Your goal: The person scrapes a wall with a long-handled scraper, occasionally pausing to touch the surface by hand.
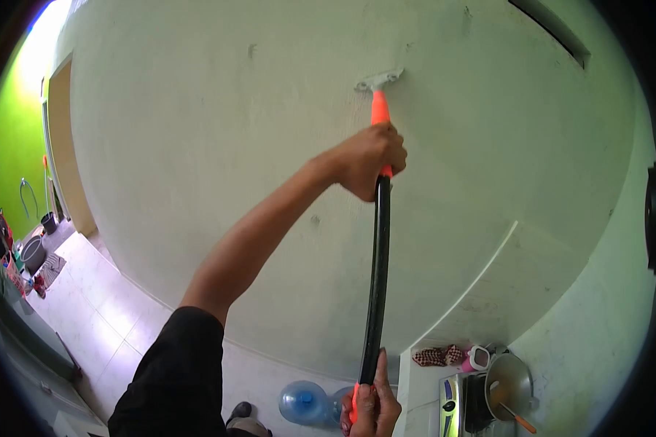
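A long-handled scraper (379,277) with a black shaft and orange grips runs upright through the middle of the view. Its pale, wide head (379,80) is at the light wall (284,124) and seems to touch it. My left hand (372,160) is closed around the upper orange grip, just below the head. Lower down, my right hand (372,411) wraps the bottom end of the handle, where a bit of orange shows. Small dark marks and rough patches dot the wall around the head.
Blue water jugs (304,402) stand on the floor by the wall, near my shoe (239,412). At lower right, a stove (452,404) and a large pan (514,379) sit on a counter. Buckets (33,255) are at far left beside a doorway.
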Demonstrator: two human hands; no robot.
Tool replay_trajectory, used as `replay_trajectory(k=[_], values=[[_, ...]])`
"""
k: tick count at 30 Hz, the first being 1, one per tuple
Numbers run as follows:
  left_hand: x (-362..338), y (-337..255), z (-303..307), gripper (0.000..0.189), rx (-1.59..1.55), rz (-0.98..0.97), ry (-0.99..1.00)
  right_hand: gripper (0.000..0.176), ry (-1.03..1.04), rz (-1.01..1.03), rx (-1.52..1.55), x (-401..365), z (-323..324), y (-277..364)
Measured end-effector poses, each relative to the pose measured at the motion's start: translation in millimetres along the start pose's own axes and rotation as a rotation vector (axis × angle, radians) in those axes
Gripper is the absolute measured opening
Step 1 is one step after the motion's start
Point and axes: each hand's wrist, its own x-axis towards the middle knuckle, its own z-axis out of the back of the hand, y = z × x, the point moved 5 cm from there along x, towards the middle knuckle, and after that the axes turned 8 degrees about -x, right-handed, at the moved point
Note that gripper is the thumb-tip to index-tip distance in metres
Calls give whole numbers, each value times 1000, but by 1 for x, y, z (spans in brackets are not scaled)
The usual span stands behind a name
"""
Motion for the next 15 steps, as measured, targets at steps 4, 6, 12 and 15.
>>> replay_trajectory(k=[4,6,12,15], values=[[-1,-8,1,18,49,-2,-26,54,-3,67,-50,8,2,1],[-4,-10,-4,18,16,-21,-41,54,-5,111,-83,9,3,0],[17,8,19,18,112,16,-2,54,-7,117,-86,26,6,13],[11,8,18,18,83,-41,-50,54,-14,221,-143,19,3,12]])
